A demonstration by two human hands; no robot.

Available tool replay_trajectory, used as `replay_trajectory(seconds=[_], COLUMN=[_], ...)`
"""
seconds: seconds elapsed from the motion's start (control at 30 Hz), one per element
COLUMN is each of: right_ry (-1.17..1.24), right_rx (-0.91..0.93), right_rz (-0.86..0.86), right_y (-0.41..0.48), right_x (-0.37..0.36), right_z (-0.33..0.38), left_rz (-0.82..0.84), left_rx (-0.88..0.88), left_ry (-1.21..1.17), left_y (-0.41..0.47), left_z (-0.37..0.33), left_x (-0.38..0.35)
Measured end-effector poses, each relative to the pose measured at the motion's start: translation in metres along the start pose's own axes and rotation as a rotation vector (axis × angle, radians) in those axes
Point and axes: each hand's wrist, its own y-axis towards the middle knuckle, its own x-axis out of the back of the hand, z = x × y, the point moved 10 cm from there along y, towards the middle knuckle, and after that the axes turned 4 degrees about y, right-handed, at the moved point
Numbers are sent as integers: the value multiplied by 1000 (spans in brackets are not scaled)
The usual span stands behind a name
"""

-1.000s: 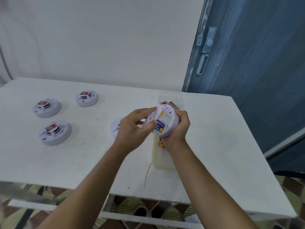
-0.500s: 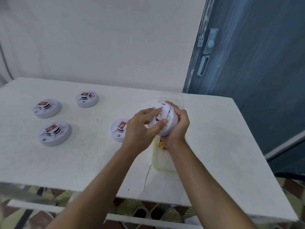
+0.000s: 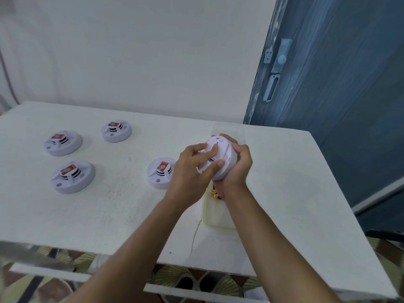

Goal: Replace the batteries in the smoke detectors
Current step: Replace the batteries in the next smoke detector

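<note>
I hold a round white smoke detector above the table, its flat back tilted toward me. My right hand grips its far rim and underside. My left hand holds its white back cover, fingers spread over the face and thumb on the near edge. The blue battery label shows only as a sliver between my fingers. Under my hands lies a clear plastic tray with gold-tipped batteries partly hidden by my right wrist.
Several other white smoke detectors with red labels sit on the white table: one just left of my left hand, and three further left. A blue door stands at the right.
The white cover has come over the detector's back, hiding the blue and yellow battery seen earlier. My left hand has shifted right onto the cover.
</note>
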Motion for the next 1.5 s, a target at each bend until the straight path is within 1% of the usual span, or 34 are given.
replay_trajectory(seconds=[0.27, 0.47, 0.53, 0.6, 0.73, 0.83, 0.93, 1.0, 1.13, 1.2, 1.33, 1.5], right_ry=[22, 7, -6, -49, -122, -125, -115, -117, -108, -129, -196, -199], right_rx=[-51, -83, -82, -60, 18, 66, 58, 49, 18, 29, 112, 157], right_rz=[26, 23, 28, 48, 67, 64, 60, 68, 104, 109, 87, 103], right_y=[0, 1, 1, 0, -1, -1, -3, -3, -3, -2, -2, -3], right_x=[-1, 1, -1, -4, -11, -11, -11, -11, -11, -9, -6, -8], right_z=[-4, -10, -9, -6, -2, 1, -3, -5, -4, -3, 1, 0], left_rz=[-27, -11, -10, -49, -123, -156, -180, -182, -119, -72, -29, -89], left_rx=[-80, -134, -131, -87, 189, 260, 313, 318, 196, 167, 239, 353], left_ry=[34, 62, 37, -37, -222, -183, -149, -121, -76, -90, -144, -174], left_y=[-5, -4, -3, -2, -1, 0, 0, 1, 6, 9, 12, 10], left_z=[4, 4, 4, 6, 23, 25, 28, 29, 19, 17, 22, 30], left_x=[-6, -6, -3, 3, 13, 17, 19, 20, 20, 18, 13, 13])
